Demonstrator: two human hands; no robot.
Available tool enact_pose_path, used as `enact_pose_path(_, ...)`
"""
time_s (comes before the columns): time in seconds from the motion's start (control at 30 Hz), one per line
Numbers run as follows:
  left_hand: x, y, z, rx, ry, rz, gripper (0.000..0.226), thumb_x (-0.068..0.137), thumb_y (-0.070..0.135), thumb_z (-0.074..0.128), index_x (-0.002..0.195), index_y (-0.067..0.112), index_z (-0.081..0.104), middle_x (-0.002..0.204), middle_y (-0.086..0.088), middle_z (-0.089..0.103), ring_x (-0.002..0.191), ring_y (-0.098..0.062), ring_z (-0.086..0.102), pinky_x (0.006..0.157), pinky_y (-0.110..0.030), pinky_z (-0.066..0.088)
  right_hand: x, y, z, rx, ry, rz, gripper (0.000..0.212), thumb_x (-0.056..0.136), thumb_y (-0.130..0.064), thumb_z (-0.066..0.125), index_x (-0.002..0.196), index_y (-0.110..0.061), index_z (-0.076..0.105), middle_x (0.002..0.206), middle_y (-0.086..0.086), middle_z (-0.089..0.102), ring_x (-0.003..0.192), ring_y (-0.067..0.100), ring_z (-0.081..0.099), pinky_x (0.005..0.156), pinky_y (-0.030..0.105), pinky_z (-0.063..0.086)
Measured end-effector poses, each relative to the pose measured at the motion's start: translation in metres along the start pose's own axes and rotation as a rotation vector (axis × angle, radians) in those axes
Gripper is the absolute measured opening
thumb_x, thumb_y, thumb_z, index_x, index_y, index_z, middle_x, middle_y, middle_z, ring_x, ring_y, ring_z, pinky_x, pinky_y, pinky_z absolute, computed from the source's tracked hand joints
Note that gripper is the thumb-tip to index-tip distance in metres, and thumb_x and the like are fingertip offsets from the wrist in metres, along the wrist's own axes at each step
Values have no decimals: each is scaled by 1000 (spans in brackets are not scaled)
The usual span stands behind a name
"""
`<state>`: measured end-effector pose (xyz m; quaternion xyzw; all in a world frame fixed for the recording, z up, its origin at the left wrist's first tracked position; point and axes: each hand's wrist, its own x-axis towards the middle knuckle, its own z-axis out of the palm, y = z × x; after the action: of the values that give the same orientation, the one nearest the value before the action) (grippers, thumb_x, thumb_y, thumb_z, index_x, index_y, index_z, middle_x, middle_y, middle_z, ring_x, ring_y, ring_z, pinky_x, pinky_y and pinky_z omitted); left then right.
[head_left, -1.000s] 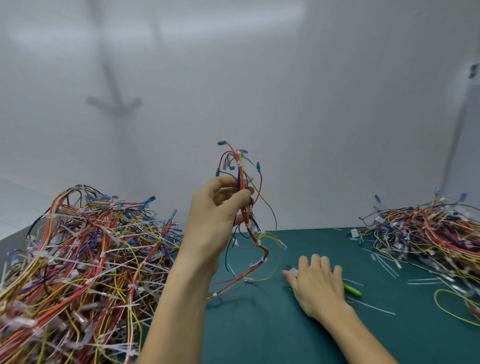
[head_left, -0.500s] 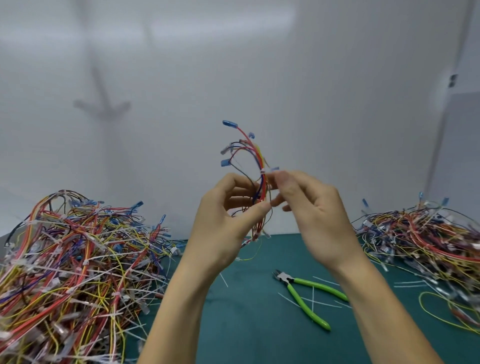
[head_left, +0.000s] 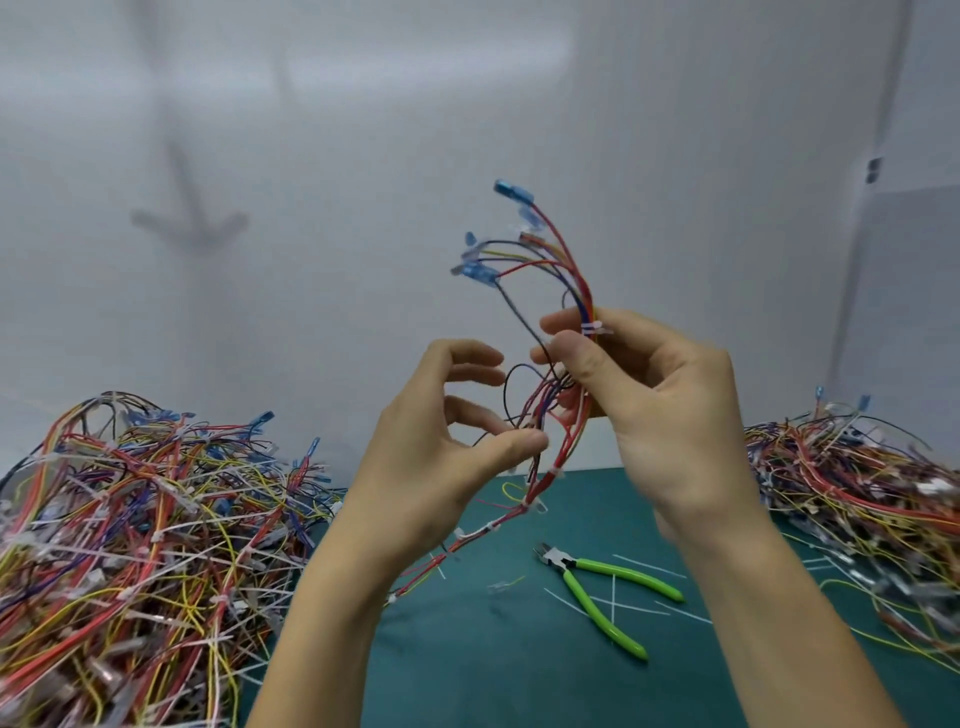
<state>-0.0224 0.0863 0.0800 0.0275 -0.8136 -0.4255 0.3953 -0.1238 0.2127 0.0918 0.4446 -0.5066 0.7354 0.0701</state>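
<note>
Two hands are up at centre frame, both on one wire harness, held in the air above the green mat. The right hand pinches the bundle between thumb and forefinger just under a white cable tie. Its other fingers curl behind the wires, mostly hidden. The left hand nips a few thin strands lower down between thumb tip and a finger, the remaining fingers loosely curled and spread.

Above the grip the wires fan out to blue connectors, several smeared by blur. The harness tail trails down beside the left forearm, and I cannot tell whether it touches the mat.

Green-handled cutters lie on the mat among white tie offcuts, untouched. The left wire pile runs off the frame's edge, and the right wire pile is blurred and cut off too.
</note>
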Motion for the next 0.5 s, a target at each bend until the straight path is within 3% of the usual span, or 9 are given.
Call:
enact_pose_path(0.17,-1,-13,-13,239,-25,-78,8,80,25,79,81,32,75,80,25,68,71,0,64,72,-21,50,4,-3,-10,116,64,46,12,93,-13,64,95,-19,73,84,-6,77,82,10,74,60,17,54)
enact_pose_path(0.33,-1,-17,-27,78,-123,-152,11,91,19,66,83,17,73,83,4,77,82,-10,72,73,-22,55,7,-2,-17,175,71,107,17,86,-24,62,98,-18,73,89,-7,77,86,11,74,59,17,53)
enact_pose_path(0.43,-1,-15,-26,-44,-136,-179,16,97,20,55,88,11,65,91,3,77,85,-12,73,77,-23,57,7,1,-19,195,59,148,21,88,-28,60,101,-18,73,89,-5,77,86,10,73,59,15,52)
enact_pose_path(0.5,-1,-14,-23,-25,-132,-179,16,91,31,61,92,17,68,94,6,76,88,-11,71,80,-23,56,8,3,-20,227,54,177,24,87,-31,60,101,-18,74,88,0,77,84,8,72,59,14,51)
